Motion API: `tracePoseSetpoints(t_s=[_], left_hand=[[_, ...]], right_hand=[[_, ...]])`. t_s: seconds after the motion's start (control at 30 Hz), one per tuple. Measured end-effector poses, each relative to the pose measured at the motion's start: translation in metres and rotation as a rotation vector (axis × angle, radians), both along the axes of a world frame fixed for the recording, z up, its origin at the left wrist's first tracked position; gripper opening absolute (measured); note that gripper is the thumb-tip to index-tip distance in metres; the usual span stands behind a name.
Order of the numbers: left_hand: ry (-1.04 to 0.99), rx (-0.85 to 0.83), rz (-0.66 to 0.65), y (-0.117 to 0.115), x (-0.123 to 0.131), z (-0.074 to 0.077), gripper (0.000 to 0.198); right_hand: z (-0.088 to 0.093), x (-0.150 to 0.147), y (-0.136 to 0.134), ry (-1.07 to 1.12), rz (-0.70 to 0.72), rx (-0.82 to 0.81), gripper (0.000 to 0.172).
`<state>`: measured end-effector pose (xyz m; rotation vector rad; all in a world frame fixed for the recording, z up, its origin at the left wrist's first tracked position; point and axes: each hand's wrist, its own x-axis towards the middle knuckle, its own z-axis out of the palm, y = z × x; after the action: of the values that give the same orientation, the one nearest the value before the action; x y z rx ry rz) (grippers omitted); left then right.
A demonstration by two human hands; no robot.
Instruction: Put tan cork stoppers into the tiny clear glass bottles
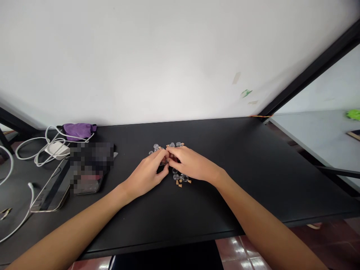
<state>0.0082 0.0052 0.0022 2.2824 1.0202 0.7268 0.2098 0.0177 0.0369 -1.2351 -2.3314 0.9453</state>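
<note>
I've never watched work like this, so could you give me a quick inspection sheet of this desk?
Surface: black desk.
Job's things: tiny glass bottles and small corks, grouped around the hands.
Clutter: purple pouch, white charger, phone, partly blurred.
Hands: left hand and right hand meet at the fingertips among the bottles; anything held is hidden.
Cables: white cables looped at the desk's left end.
Surroundings: white wall ahead, grey table at right, tiled floor below.
</note>
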Motion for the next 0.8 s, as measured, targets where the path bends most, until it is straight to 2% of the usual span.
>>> tracePoseSetpoints(t_s=[0.8], left_hand=[[0.015,0.005,-0.001,-0.0012,-0.0001,0.0006,0.007]], right_hand=[[0.0021,0.0010,-0.0011,-0.016,0.006,0.012,0.020]])
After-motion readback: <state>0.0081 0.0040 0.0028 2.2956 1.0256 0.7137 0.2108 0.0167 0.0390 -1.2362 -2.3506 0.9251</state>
